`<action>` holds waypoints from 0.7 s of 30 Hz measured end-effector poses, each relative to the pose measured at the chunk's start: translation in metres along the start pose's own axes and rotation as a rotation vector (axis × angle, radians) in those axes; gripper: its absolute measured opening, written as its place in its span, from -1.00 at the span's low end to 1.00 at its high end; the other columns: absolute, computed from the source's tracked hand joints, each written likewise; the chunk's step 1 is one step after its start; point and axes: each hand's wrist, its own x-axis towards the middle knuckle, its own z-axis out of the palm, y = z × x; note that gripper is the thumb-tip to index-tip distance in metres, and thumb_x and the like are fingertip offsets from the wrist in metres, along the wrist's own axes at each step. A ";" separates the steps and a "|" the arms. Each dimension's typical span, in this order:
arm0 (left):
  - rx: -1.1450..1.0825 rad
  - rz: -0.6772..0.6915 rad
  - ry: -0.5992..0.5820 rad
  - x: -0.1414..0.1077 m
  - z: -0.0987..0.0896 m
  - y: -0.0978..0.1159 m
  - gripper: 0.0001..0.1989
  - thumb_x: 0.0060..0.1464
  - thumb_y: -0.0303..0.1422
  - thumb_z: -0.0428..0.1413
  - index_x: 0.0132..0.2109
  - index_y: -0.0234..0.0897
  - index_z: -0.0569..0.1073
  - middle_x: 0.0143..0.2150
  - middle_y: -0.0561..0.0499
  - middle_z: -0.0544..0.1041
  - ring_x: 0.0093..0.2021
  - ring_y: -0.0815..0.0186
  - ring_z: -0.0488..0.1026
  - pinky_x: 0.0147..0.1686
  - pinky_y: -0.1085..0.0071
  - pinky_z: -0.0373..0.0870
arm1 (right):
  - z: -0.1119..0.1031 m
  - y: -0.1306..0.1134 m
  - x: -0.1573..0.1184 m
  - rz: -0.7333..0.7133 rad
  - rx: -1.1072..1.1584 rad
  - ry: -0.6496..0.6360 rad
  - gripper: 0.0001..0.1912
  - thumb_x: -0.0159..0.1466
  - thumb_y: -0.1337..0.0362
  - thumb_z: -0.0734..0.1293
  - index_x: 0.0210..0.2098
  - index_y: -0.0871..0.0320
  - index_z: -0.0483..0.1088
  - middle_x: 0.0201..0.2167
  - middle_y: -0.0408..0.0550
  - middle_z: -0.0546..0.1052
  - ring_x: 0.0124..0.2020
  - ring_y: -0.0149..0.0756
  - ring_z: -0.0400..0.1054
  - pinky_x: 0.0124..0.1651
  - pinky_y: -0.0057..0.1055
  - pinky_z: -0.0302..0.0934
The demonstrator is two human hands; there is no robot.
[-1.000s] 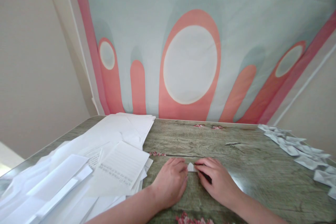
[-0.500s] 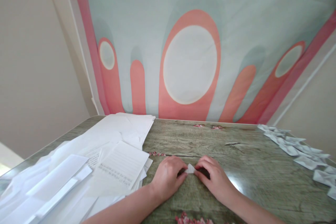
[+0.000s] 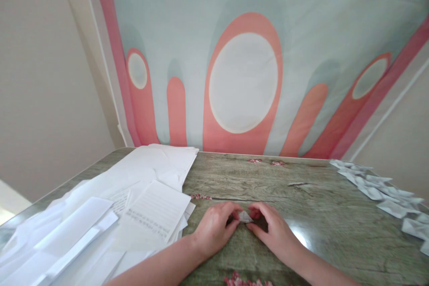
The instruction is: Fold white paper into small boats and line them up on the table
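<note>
A small folded piece of white paper (image 3: 245, 217) is held low over the wood-grain table, between my two hands. My left hand (image 3: 217, 221) pinches its left end between thumb and fingertips. At the other end, my right hand (image 3: 270, 223) has its fingers curled around the paper, with the thumb below and the fingertips above. Part of the paper is covered by the fingers, so its exact folds cannot be made out.
Loose white sheets, some with writing, form a spread-out paper pile (image 3: 147, 214) on the left. Several folded paper pieces (image 3: 368, 187) lie in a row along the right edge. The wood-grain table (image 3: 228, 174) meets a patterned wall covering (image 3: 174, 111) behind.
The folded paper has tilted and flattened between my fingers, its peak no longer upright. My right fingers have shifted slightly, with thumb and index farther apart. My left hand stays nearly in place.
</note>
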 end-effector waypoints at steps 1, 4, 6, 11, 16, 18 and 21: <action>-0.008 0.002 0.000 0.000 0.000 0.000 -0.75 0.01 -0.56 0.08 -0.13 -0.24 0.36 -0.30 0.07 0.50 -0.25 0.33 0.44 -0.20 0.46 0.32 | -0.001 0.000 0.000 -0.011 -0.004 -0.012 -0.83 0.19 0.27 0.29 -0.20 0.11 0.34 -0.32 -0.08 0.43 -0.25 -0.22 0.30 -0.17 -0.28 0.17; -0.027 0.015 -0.013 -0.001 0.000 0.001 -0.75 0.02 -0.56 0.08 -0.13 -0.24 0.35 -0.30 0.07 0.48 -0.27 0.34 0.43 -0.23 0.47 0.33 | -0.003 -0.002 0.001 -0.063 -0.036 -0.062 -0.88 0.24 0.22 0.26 -0.31 0.11 0.39 -0.38 -0.10 0.42 -0.28 -0.24 0.29 -0.20 -0.31 0.16; -0.035 0.018 -0.010 -0.002 0.000 0.001 -0.74 0.02 -0.56 0.07 -0.12 -0.24 0.34 -0.29 0.06 0.45 -0.28 0.35 0.42 -0.24 0.47 0.33 | -0.004 -0.003 0.002 -0.076 -0.046 -0.055 -0.85 0.25 0.20 0.25 -0.36 0.12 0.40 -0.42 -0.11 0.41 -0.31 -0.25 0.29 -0.22 -0.32 0.15; -0.072 0.017 0.019 -0.002 -0.001 0.006 -0.73 0.01 -0.56 0.07 -0.11 -0.25 0.31 -0.22 0.02 0.39 -0.25 0.36 0.38 -0.24 0.48 0.33 | -0.004 -0.005 0.001 -0.085 -0.013 -0.032 -0.80 0.28 0.18 0.23 -0.41 0.13 0.37 -0.45 -0.12 0.41 -0.34 -0.28 0.30 -0.24 -0.34 0.15; 0.069 0.016 -0.021 0.001 -0.002 0.009 -0.94 0.05 -0.45 0.10 -0.27 -0.27 0.38 -0.33 0.04 0.42 -0.30 0.31 0.36 -0.28 0.44 0.28 | -0.003 -0.010 0.000 -0.095 0.008 -0.019 -0.76 0.29 0.17 0.22 -0.45 0.13 0.35 -0.46 -0.14 0.39 -0.35 -0.31 0.29 -0.26 -0.37 0.15; 0.103 0.027 -0.037 0.001 -0.002 0.009 -0.97 0.09 -0.41 0.08 -0.31 -0.26 0.39 -0.35 0.04 0.43 -0.30 0.30 0.37 -0.27 0.43 0.26 | -0.003 -0.011 -0.001 -0.097 0.006 -0.013 -0.75 0.30 0.17 0.20 -0.45 0.13 0.34 -0.46 -0.14 0.39 -0.35 -0.30 0.29 -0.27 -0.38 0.15; 0.118 0.034 -0.046 0.001 -0.002 0.008 -0.94 0.12 -0.39 0.05 -0.29 -0.26 0.40 -0.34 0.03 0.44 -0.28 0.29 0.37 -0.26 0.43 0.25 | -0.002 -0.010 -0.001 -0.106 -0.001 -0.008 -0.75 0.30 0.16 0.19 -0.45 0.13 0.32 -0.45 -0.13 0.38 -0.36 -0.30 0.28 -0.27 -0.37 0.15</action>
